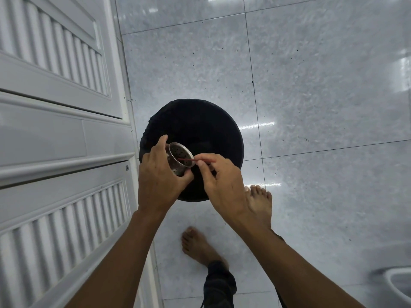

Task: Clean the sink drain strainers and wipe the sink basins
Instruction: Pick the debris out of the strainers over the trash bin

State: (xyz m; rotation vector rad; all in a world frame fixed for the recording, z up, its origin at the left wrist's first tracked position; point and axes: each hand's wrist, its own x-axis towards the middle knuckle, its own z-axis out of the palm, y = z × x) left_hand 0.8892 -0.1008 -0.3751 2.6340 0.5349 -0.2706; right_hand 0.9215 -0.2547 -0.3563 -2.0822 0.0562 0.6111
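Observation:
My left hand [159,174] grips a round metal drain strainer [180,157], a perforated steel cup tilted on its side with its open mouth facing right. My right hand [222,181] pinches a thin red stick [189,160] between thumb and fingers; the stick's tip reaches into the strainer's mouth. Both hands hover over a black bin [200,125] lined with a black bag, standing on the floor. No sink is visible.
White louvered cabinet doors [55,130] fill the left side. Glossy grey floor tiles [322,96] spread to the right, with dark specks scattered on them. My bare feet [259,203] stand just behind the bin. A white rounded object [398,283] shows at the bottom right corner.

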